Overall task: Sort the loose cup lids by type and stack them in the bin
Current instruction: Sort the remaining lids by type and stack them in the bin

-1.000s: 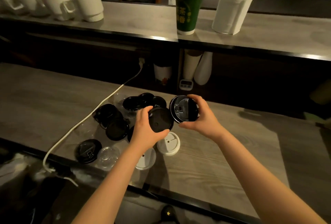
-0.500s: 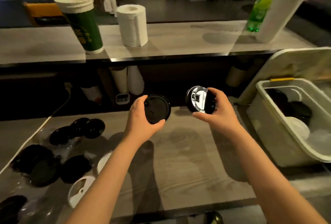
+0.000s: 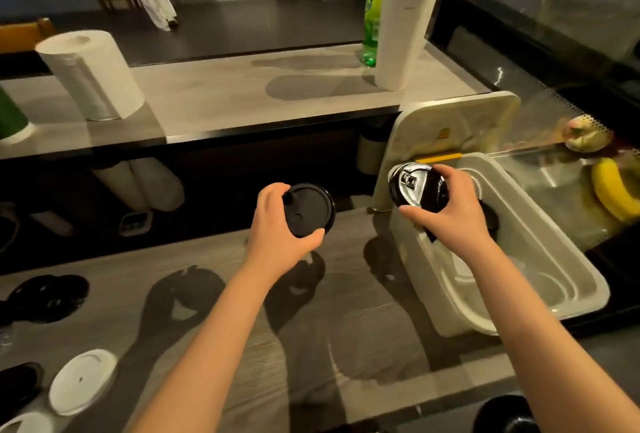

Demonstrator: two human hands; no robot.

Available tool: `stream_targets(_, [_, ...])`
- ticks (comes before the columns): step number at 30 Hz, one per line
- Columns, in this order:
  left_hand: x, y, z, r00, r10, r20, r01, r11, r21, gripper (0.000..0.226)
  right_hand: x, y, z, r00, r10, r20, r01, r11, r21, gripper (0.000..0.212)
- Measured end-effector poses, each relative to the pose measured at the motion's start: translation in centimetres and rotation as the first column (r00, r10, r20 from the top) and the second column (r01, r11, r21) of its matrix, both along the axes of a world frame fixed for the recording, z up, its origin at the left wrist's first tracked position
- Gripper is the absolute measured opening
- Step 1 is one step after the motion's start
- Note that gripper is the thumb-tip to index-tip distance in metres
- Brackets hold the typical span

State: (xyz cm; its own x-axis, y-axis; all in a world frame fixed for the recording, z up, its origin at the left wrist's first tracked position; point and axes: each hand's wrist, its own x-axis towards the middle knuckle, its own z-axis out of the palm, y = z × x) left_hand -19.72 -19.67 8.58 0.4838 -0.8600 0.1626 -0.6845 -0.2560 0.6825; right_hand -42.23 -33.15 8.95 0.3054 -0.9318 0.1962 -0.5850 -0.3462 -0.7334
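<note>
My left hand [image 3: 277,235] grips a flat black lid [image 3: 310,210] by its rim, held above the wooden counter. My right hand [image 3: 450,211] holds a glossy black lid with a flip tab [image 3: 414,187] over the near left corner of the white plastic bin [image 3: 540,235]. Inside the bin lie black lids [image 3: 490,221] at the back and white lids [image 3: 462,270] nearer me, partly hidden by my right hand. Loose lids remain at the far left: a black lid [image 3: 48,297] and a white lid [image 3: 83,380].
On the raised shelf stand a paper towel roll [image 3: 91,76], a tall stack of white cups [image 3: 408,20] and a green bottle [image 3: 372,17]. The bin's white cover [image 3: 450,128] leans upright behind it. A sink with a yellow object [image 3: 609,190] lies to the right.
My view has swung right. Both hands carried their lids rightward, away from the loose pile; my right hand now holds its lid over the bin's edge.
</note>
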Motion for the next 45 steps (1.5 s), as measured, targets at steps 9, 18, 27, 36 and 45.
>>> stream_targets(9, [-5.1,-3.9,-1.0,0.999,0.045,-0.03,-0.043,0.997,0.066,0.085,-3.4,-9.7,-3.5,0.955,0.181,-0.237,-0.147,0.978,0.151,0.072])
stream_targets(18, [-6.9,-5.0,-1.3,0.998,0.055,-0.027,-0.052,0.994,0.093,0.085,-2.3,-10.2,-5.1,0.759,0.257,-0.599,-0.25,0.963,0.096,0.067])
stream_targets(27, [-10.5,-8.1,0.7,0.995,-0.09,0.048,0.088,0.996,0.035,0.085,-4.9,-8.7,0.6,0.971,0.219,0.096,-0.229,0.967,0.113,0.04])
stream_targets(36, [-16.1,-12.3,1.5,0.913,-0.315,0.259,0.349,0.932,-0.095,0.085,-7.9,-8.6,3.8,0.952,0.224,0.208,-0.266,0.943,0.202,0.016])
stream_targets(45, [-15.5,-15.2,-3.1,0.838,-0.443,0.317,0.303,0.862,0.406,0.052,-10.2,-13.0,0.7,0.945,0.068,-0.319,-0.021,0.989,0.146,0.023])
